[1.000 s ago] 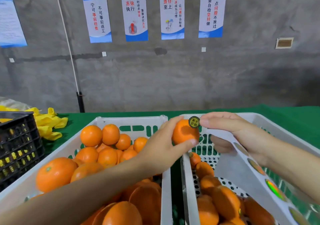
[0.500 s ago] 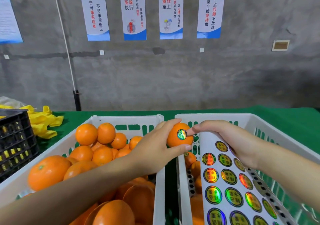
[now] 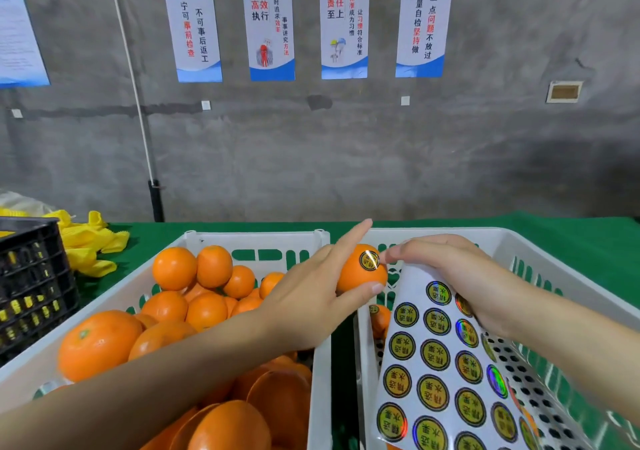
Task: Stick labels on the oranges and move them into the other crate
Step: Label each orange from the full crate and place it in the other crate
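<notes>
My left hand (image 3: 313, 297) holds an orange (image 3: 356, 276) between thumb and fingers above the gap between the two white crates; its index finger sticks out straight. A round gold-and-black label (image 3: 369, 260) is stuck on the orange's top. My right hand (image 3: 460, 276) holds the sheet of labels (image 3: 436, 373) over the right crate (image 3: 519, 238), with its fingertips just beside the label on the orange. The left crate (image 3: 256, 236) is piled with oranges (image 3: 194, 287). A labelled orange (image 3: 379, 316) lies in the right crate, mostly hidden under the sheet.
A black crate (image 3: 31, 283) stands at the far left, with yellow gloves (image 3: 90, 245) behind it on the green tablecloth (image 3: 571, 231). A grey wall with posters (image 3: 272, 27) rises behind the table, and a white pole (image 3: 138, 103) leans against it.
The label went from my right fingertips onto the orange. My right hand lowered and tipped the sheet so its labels face up. My left index finger lifted off the orange.
</notes>
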### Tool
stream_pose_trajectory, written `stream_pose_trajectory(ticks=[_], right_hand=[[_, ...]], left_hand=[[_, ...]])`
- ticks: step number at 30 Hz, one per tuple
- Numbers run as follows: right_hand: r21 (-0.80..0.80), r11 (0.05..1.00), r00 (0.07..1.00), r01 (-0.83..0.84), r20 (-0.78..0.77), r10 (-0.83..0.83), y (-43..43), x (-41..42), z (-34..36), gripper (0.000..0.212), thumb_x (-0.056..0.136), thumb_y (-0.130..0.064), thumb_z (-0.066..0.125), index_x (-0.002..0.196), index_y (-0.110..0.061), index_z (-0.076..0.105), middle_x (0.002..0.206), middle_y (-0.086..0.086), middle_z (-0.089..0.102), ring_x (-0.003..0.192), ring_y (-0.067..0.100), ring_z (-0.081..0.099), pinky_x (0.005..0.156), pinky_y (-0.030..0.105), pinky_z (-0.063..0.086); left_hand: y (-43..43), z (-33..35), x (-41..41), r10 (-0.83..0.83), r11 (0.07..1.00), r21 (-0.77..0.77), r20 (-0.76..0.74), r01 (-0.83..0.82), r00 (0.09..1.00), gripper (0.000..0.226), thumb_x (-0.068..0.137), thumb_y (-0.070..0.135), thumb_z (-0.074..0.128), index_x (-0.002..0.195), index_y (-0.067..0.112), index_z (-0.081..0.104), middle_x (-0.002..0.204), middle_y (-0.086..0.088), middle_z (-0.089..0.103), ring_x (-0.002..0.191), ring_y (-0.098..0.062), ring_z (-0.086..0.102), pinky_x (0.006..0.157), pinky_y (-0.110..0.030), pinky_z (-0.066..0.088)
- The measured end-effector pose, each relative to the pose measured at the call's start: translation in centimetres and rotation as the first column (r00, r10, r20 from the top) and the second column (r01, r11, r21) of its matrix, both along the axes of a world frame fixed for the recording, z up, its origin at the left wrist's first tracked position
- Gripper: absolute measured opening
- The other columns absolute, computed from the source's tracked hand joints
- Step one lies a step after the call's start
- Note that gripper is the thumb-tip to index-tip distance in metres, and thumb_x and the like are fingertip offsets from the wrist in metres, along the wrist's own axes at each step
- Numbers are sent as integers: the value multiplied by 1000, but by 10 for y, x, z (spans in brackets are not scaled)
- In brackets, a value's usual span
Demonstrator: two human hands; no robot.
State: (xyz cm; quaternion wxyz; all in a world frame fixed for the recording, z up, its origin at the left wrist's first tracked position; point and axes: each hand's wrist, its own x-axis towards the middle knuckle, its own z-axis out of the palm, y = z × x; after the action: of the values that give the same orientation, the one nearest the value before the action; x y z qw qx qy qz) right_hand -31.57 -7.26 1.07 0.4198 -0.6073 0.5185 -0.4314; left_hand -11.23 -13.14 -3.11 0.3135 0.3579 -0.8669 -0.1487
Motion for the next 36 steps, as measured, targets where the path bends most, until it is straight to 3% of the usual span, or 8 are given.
stream_pose_trajectory(ticks=[5, 12, 17, 20, 26, 30, 34, 36], right_hand=[[-317, 948, 967, 37, -227, -114, -2, 6, -11, 16, 82, -41, 75, 75, -30, 66, 47, -6, 59, 37, 5, 48, 41, 14, 36], [-376, 913, 927, 161, -259, -270, -12, -1, -17, 55, 52, -78, 73, 86, -38, 56, 59, 4, 60, 48, 10, 48, 52, 29, 39], [-390, 907, 933, 159, -242, -267, -13, -3, -15, 41, 72, -72, 63, 85, -33, 62, 59, 10, 66, 45, 14, 51, 53, 35, 44], [-424, 876, 917, 228, -210, -340, -14, -8, -11, 33, 82, -67, 59, 80, -34, 66, 77, 1, 73, 66, 14, 66, 70, 40, 53], [-488, 841, 922, 235, -162, -351, -11, -8, -5, 42, 91, -61, 45, 75, -33, 72, 87, -23, 69, 91, -13, 58, 73, 21, 38], [-490, 850, 927, 195, -190, -322, -9, -9, -4, 43, 88, -64, 45, 77, -33, 72, 84, -10, 71, 88, -7, 61, 73, 23, 41], [-588, 768, 862, 255, -221, -455, -11, -14, -4, 41, 94, -52, 54, 69, -23, 69, 65, 0, 69, 71, 11, 67, 70, 33, 53], [-671, 689, 797, 273, -243, -553, -12, -17, -3, 35, 95, -48, 55, 69, -26, 63, 47, -9, 58, 47, 6, 56, 54, 28, 44]], left_hand=[[2, 2, -1, 0, 995, -95, 113, 10, 994, 71, 93, 68, 48, 142, 70, -4, 145, 15, 44, 111, -2, 48, 81, -7, 34], [4, 2, 0, -15, 991, -134, 93, 28, 996, 64, 94, 64, 50, 148, 55, 16, 143, 17, 43, 119, -4, 49, 95, -24, 47], [5, 4, -2, 4, 994, -108, 111, 8, 994, 73, 89, 67, 55, 149, 52, 16, 146, 19, 42, 121, -3, 50, 96, -22, 47], [10, 5, -4, -10, 991, -128, 126, 27, 992, 76, 84, 70, 60, 147, 52, 20, 143, 20, 46, 121, -4, 52, 99, -28, 50], [15, -2, -7, -79, 988, 132, -51, 85, 996, 73, 70, 70, 75, 131, 65, 34, 125, 28, 57, 104, 0, 65, 93, -31, 57], [17, -2, -11, -187, 926, 308, -126, 218, 974, 74, 71, 61, 81, 131, 63, 39, 127, 25, 59, 107, 0, 66, 94, -32, 57], [21, 7, -12, -247, 947, 242, 127, 212, 961, 61, 76, 64, 74, 128, 60, 41, 119, 36, 52, 111, 11, 53, 93, -20, 51], [23, 13, -13, -252, 968, 98, 301, 233, 920, 49, 83, 63, 67, 127, 54, 48, 110, 38, 51, 110, 11, 45, 87, -15, 42]])
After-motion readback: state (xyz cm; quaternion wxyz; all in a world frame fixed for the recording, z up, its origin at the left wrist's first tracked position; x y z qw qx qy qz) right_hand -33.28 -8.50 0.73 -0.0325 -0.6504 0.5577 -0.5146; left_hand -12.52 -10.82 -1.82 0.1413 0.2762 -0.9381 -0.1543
